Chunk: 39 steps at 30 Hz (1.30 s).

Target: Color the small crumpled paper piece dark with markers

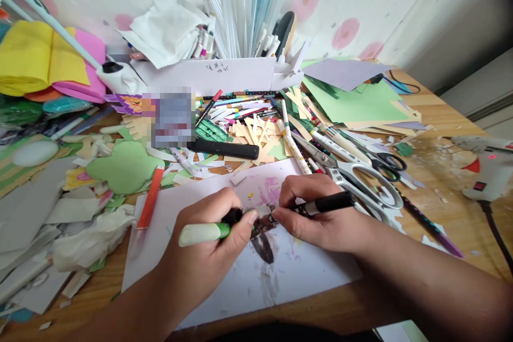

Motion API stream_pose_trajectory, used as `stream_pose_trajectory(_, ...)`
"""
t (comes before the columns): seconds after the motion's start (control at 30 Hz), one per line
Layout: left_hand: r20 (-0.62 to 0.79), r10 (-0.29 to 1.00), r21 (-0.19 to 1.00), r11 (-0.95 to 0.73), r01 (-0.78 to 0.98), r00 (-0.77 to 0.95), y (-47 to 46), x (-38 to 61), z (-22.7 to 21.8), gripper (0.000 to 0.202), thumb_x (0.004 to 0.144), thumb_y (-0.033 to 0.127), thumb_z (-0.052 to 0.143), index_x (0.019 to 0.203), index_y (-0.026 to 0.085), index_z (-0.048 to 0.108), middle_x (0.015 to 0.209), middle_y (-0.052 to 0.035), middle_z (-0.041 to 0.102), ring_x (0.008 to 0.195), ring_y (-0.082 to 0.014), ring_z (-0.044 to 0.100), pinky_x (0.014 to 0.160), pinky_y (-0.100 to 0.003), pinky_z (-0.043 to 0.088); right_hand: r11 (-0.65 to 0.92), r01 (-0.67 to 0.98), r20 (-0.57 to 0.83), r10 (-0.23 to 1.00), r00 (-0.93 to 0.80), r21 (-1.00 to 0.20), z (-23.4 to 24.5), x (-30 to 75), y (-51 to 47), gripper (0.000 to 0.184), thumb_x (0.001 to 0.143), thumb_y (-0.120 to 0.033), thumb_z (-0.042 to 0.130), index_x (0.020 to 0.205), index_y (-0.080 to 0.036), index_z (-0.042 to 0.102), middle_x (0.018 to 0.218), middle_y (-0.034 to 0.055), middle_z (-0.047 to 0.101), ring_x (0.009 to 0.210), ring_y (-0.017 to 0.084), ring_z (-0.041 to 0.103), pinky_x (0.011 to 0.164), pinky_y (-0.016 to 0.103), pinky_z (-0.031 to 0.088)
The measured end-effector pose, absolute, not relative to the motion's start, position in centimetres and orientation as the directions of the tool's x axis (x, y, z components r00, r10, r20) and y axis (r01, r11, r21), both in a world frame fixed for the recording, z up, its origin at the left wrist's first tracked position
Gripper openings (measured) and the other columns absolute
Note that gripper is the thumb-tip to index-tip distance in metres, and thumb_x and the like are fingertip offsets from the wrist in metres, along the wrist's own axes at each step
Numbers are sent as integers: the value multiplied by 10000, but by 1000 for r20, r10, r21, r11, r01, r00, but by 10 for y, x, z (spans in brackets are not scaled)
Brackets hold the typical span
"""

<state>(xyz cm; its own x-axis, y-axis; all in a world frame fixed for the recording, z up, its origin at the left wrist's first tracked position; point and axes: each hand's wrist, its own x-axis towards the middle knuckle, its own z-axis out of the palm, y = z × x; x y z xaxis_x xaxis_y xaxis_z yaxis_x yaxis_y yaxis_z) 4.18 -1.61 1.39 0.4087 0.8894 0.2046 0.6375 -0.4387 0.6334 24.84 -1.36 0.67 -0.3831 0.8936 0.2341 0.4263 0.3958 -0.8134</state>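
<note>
My left hand (212,240) is closed around a short pale green tube (204,234), perhaps a marker or its cap, and a black marker cap (232,217). A black marker (324,203) with a white star pattern lies in my right hand (308,214), its fingers pinched together near the tip. Both hands' fingertips meet at a small dark-coloured piece (260,219), partly hidden by the fingers. Below them is a white paper sheet (224,294) with a black oval blot and pink, yellow and grey smudges.
Large silver scissors (364,176) and a black-handled pair (388,165) lie right of the paper. A glue gun (489,165) with a red light stands far right. An orange-handled tool (151,197) rests on the sheet's left edge. Paper scraps, markers and a white box (208,77) fill the back.
</note>
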Motion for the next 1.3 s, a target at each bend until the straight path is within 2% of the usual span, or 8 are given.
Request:
stream_pose_trajectory(0.37, 169, 903, 676, -397, 621, 394, -13, 47, 13, 293, 847, 249, 517, 594, 195, 381, 499, 81, 346, 455, -67, 344, 414, -159, 294, 439, 466, 291, 888, -356, -768, 6, 248, -14, 179, 792, -186, 589, 631, -185, 509, 543, -30, 529, 480, 86, 472, 464, 200, 359)
stream_pose_trajectory(0.5, 160, 905, 680, -390, 621, 393, -13, 45, 11, 292, 847, 249, 516, 597, 198, 373, 501, 82, 342, 459, -69, 339, 418, -166, 291, 472, 403, 296, 856, -424, -784, 5, 247, -14, 200, 792, -206, 610, 624, -181, 505, 537, -35, 509, 471, 79, 461, 461, 196, 350)
stream_pose_trajectory(0.67, 142, 909, 690, -375, 619, 392, -14, 45, 11, 291, 847, 249, 521, 600, 198, 375, 510, 79, 351, 470, -71, 345, 425, -170, 296, 452, 461, 298, 880, -370, -764, 5, 247, -14, 182, 796, -189, 595, 634, -176, 512, 550, -23, 514, 482, 86, 475, 469, 203, 354)
stream_pose_trajectory(0.77, 148, 908, 693, -378, 614, 392, -13, 45, 12, 290, 844, 238, 521, 597, 197, 373, 505, 81, 342, 465, -71, 331, 421, -172, 286, 488, 412, 312, 850, -424, -770, 6, 246, -14, 199, 801, -205, 600, 628, -181, 504, 544, -32, 503, 476, 81, 465, 464, 200, 348)
stream_pose_trajectory(0.9, 157, 906, 698, -383, 605, 393, -11, 46, 11, 295, 842, 239, 527, 596, 197, 370, 507, 80, 346, 470, -71, 335, 423, -171, 288, 468, 470, 330, 878, -348, -748, 5, 245, -14, 181, 792, -174, 598, 636, -185, 507, 549, -32, 523, 481, 82, 478, 470, 196, 359)
stream_pose_trajectory(1.0, 168, 906, 701, -386, 599, 388, -11, 46, 10, 282, 837, 233, 525, 596, 195, 384, 503, 80, 349, 466, -70, 334, 417, -170, 283, 523, 408, 358, 836, -415, -749, 4, 244, -15, 192, 793, -180, 604, 630, -182, 502, 545, -31, 528, 483, 80, 482, 473, 191, 362)
stream_pose_trajectory(1.13, 172, 908, 710, -383, 591, 382, -12, 46, 10, 291, 840, 239, 524, 594, 195, 374, 508, 79, 352, 472, -70, 339, 426, -169, 295, 507, 486, 360, 858, -367, -712, 4, 243, -15, 181, 798, -190, 598, 640, -180, 510, 543, -22, 527, 484, 89, 479, 466, 204, 346)
stream_pose_trajectory(1.3, 184, 906, 704, -392, 593, 381, -11, 46, 10, 284, 832, 231, 523, 589, 194, 380, 504, 81, 343, 465, -67, 334, 420, -168, 290, 515, 448, 358, 848, -392, -730, 4, 242, -15, 193, 802, -191, 594, 633, -187, 501, 544, -26, 532, 482, 85, 484, 472, 195, 364)
